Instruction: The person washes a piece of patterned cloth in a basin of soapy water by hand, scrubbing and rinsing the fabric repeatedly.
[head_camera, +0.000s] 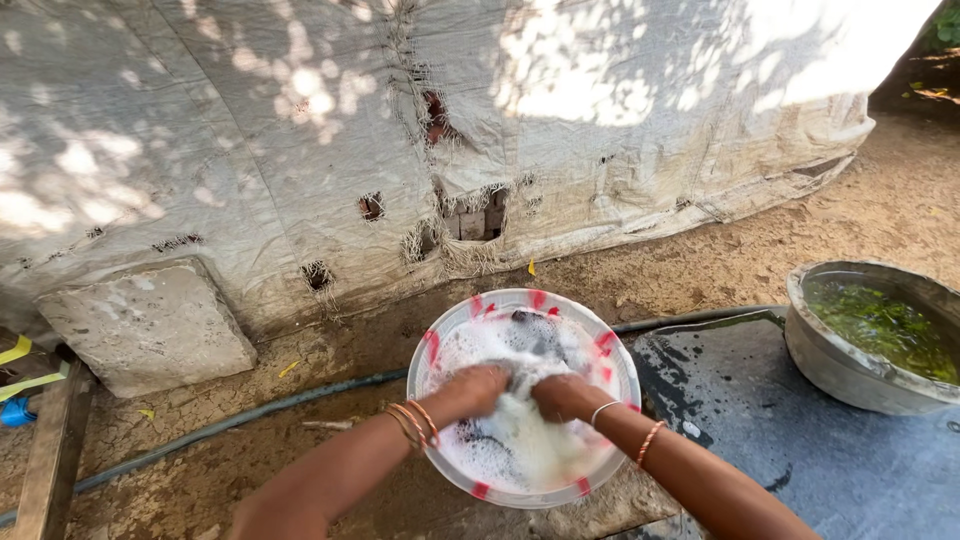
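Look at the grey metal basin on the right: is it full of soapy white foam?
No, the grey metal basin holds dark green water; the white foam is in the round red-and-white plastic tub.

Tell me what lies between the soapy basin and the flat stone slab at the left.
In the head view, between the basin and the stone slab lie bare sandy ground and a dark hose running across it.

Both hands, left hand (478, 388) and right hand (562, 395), scrub cloth (525, 440) in soapy basin (438, 345).
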